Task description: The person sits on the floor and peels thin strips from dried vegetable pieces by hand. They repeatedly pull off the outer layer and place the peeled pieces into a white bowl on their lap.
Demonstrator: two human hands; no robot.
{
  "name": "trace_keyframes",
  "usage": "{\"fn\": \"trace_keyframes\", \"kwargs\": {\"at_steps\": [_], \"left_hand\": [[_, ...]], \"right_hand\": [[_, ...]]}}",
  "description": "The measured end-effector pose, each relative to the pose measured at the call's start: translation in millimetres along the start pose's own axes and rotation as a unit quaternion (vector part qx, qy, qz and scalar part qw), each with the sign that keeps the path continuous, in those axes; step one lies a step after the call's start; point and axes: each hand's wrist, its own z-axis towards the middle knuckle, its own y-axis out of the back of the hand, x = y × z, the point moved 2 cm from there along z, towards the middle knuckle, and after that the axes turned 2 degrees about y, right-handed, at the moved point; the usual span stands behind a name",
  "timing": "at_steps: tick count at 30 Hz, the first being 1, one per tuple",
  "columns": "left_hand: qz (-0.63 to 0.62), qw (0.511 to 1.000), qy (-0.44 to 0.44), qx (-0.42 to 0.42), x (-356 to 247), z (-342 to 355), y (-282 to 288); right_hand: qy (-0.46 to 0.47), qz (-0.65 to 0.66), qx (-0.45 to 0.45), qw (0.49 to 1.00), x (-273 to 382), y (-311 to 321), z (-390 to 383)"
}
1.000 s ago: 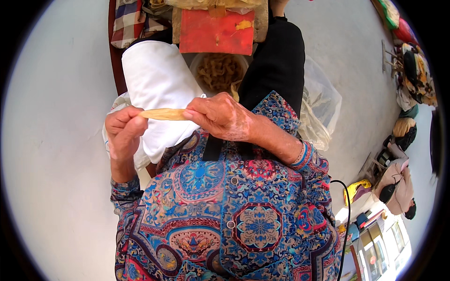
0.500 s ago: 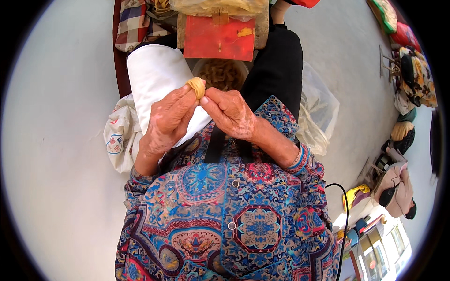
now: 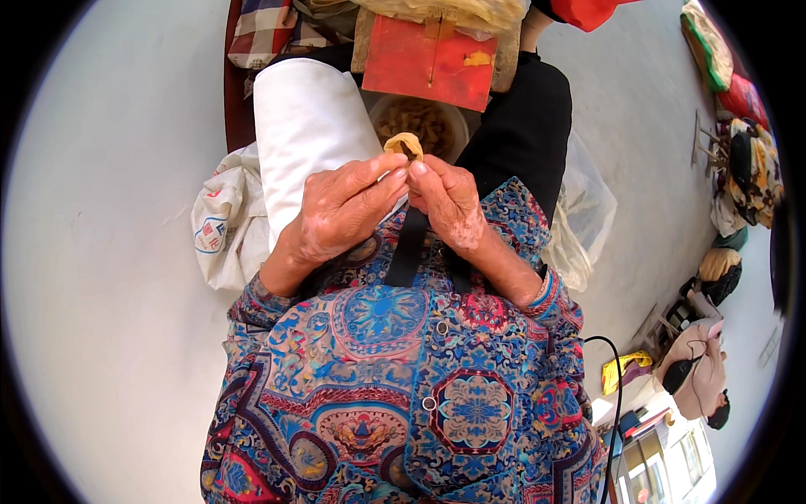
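A small pale-yellow piece (image 3: 405,141), curled into a ring with a dark hollow showing, is pinched at its lower edge between my two hands. My left hand (image 3: 344,206) is closed, thumb and fingertips at the piece's left side. On the other side my right hand (image 3: 451,200) grips it between thumb and bent finger. What it is made of I cannot make out. Just beyond, between my knees, a pale bowl (image 3: 463,134) holds several yellow-brown pieces. My fingers partly hide the bottom of the held piece.
Beyond the bowl a red panel (image 3: 426,57) rests on a wooden board (image 3: 506,63), with a yellowish plastic bag (image 3: 453,10) on top. White cloth (image 3: 311,126) covers my left thigh. A white sack (image 3: 231,223) lies left, a clear bag (image 3: 583,227) right. Other people sit far right.
The yellow piece has turned, so its hollow now shows. Both hands have come closer together around its lower edge, and they sit further right in the picture.
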Motion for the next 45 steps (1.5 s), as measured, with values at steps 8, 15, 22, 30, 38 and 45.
{"fn": "trace_keyframes", "kwargs": {"at_steps": [8, 15, 22, 30, 38, 45], "left_hand": [[-0.371, 0.85, 0.357, -0.112, 12, -27, -9], [-0.606, 0.617, 0.479, -0.151, 26, -29, -34], [-0.569, 0.634, 0.51, -0.117, 24, -30, -39], [-0.512, 0.719, 0.462, -0.083, 7, -15, -28], [-0.418, 0.762, 0.481, -0.113, 0, -11, -30], [-0.421, 0.783, 0.44, -0.126, 2, -14, -23]], "right_hand": [[0.028, -0.054, -0.039, 0.997, 6, 6, 1], [0.061, -0.154, 0.0, 0.986, 19, 4, 3], [0.082, -0.188, 0.047, 0.978, 11, 6, 3], [0.062, -0.151, 0.029, 0.986, 10, 5, 1], [0.077, -0.174, 0.03, 0.981, -1, 2, -1], [0.235, -0.288, 0.022, 0.928, 1, -1, -4]]}}
